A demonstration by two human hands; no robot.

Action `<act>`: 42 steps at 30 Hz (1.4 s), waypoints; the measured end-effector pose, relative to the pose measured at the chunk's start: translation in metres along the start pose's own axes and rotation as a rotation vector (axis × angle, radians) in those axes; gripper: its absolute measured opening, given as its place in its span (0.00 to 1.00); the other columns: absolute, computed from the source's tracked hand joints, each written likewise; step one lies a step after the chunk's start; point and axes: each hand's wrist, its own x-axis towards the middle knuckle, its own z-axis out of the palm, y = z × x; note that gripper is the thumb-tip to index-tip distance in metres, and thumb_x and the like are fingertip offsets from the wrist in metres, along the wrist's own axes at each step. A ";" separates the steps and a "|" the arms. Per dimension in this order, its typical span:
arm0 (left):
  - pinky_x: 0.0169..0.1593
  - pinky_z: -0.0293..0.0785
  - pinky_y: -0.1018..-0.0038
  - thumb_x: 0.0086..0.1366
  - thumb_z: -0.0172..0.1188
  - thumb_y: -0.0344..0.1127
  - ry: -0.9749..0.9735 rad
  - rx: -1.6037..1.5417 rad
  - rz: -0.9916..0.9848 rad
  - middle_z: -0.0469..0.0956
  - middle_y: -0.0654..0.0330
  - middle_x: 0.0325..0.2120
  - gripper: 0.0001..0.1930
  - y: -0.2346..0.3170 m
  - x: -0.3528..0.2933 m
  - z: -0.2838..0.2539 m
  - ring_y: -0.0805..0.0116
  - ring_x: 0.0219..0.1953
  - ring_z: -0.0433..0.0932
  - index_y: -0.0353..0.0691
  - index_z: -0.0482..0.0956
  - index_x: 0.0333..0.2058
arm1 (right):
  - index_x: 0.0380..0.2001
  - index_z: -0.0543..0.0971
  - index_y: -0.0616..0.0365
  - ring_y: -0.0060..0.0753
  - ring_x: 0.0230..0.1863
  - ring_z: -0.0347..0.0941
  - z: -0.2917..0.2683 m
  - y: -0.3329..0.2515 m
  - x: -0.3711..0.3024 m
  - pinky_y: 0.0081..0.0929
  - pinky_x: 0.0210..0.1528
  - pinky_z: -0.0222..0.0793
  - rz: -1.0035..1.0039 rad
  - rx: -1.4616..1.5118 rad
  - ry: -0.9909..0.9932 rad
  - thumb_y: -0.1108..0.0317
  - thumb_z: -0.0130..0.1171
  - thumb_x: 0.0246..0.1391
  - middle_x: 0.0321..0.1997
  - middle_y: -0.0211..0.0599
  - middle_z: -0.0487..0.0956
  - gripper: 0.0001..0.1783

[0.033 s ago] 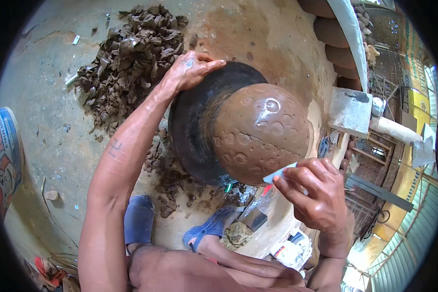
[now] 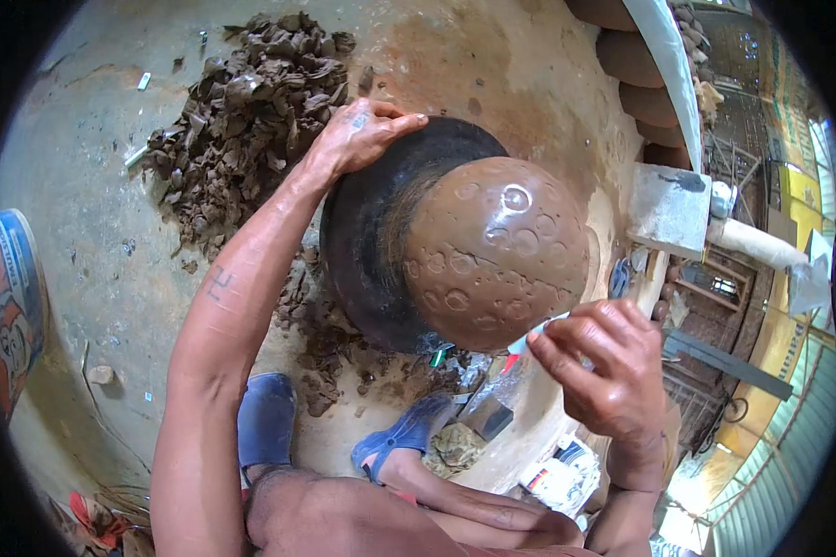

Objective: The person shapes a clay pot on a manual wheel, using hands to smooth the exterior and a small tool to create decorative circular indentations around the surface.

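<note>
A glossy brown clay ball, marked all over with crater-like rings and dents, rests on a dark round turntable. At the turntable's far left rim, my left hand grips the edge, one digit stretched along it and the other fingers partly hidden. My right hand is closed, pinching a small light-blue flat scraper between thumb and fingers. The scraper's tip is at the ball's lower right edge; whether it touches the clay I cannot tell.
A heap of dark clay scraps lies at the far left, with more crumbs by the turntable. A printed bucket stands at the left. Right of the ball is a grey block. Rounded brown pots line the far right.
The scraper has shifted slightly right, and less of it shows beyond my right fingers. My left hand stays on the turntable's rim.
</note>
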 end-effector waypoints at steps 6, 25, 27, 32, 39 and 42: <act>0.61 0.79 0.67 0.74 0.64 0.68 0.015 0.039 0.021 0.91 0.51 0.51 0.36 -0.007 0.006 0.002 0.63 0.53 0.88 0.37 0.89 0.59 | 0.45 0.90 0.52 0.42 0.38 0.81 0.010 0.038 0.048 0.40 0.40 0.76 0.075 -0.143 0.325 0.75 0.71 0.53 0.37 0.34 0.83 0.15; 0.60 0.79 0.62 0.74 0.58 0.74 0.032 0.119 -0.025 0.91 0.47 0.49 0.41 -0.011 -0.011 -0.005 0.56 0.53 0.89 0.37 0.89 0.58 | 0.43 0.91 0.52 0.38 0.42 0.81 0.062 0.007 -0.018 0.38 0.40 0.76 0.274 -0.013 0.553 0.74 0.70 0.51 0.41 0.32 0.83 0.14; 0.59 0.79 0.63 0.74 0.59 0.73 0.015 0.124 -0.037 0.92 0.49 0.46 0.40 -0.012 -0.009 -0.006 0.59 0.50 0.89 0.37 0.89 0.58 | 0.42 0.91 0.53 0.37 0.42 0.82 0.072 -0.011 -0.036 0.37 0.39 0.75 0.286 0.004 0.544 0.71 0.71 0.51 0.40 0.31 0.84 0.12; 0.57 0.78 0.67 0.75 0.60 0.71 0.019 0.067 -0.029 0.92 0.53 0.44 0.39 -0.012 -0.011 -0.004 0.65 0.47 0.88 0.35 0.89 0.57 | 0.42 0.91 0.53 0.37 0.42 0.84 0.072 0.000 -0.048 0.38 0.38 0.75 0.307 -0.004 0.672 0.74 0.73 0.49 0.41 0.32 0.87 0.14; 0.54 0.79 0.69 0.77 0.60 0.68 0.037 0.054 -0.048 0.91 0.56 0.40 0.37 -0.012 -0.015 -0.002 0.70 0.43 0.86 0.34 0.89 0.57 | 0.44 0.91 0.55 0.40 0.39 0.83 0.099 0.014 -0.043 0.39 0.40 0.77 0.376 0.068 0.786 0.79 0.70 0.47 0.40 0.33 0.85 0.18; 0.52 0.79 0.69 0.78 0.60 0.68 0.041 0.128 -0.077 0.91 0.58 0.39 0.37 -0.001 -0.022 -0.008 0.71 0.41 0.86 0.33 0.89 0.56 | 0.42 0.92 0.55 0.38 0.41 0.84 0.107 -0.016 -0.061 0.38 0.40 0.77 0.409 0.101 0.775 0.79 0.70 0.47 0.40 0.33 0.86 0.17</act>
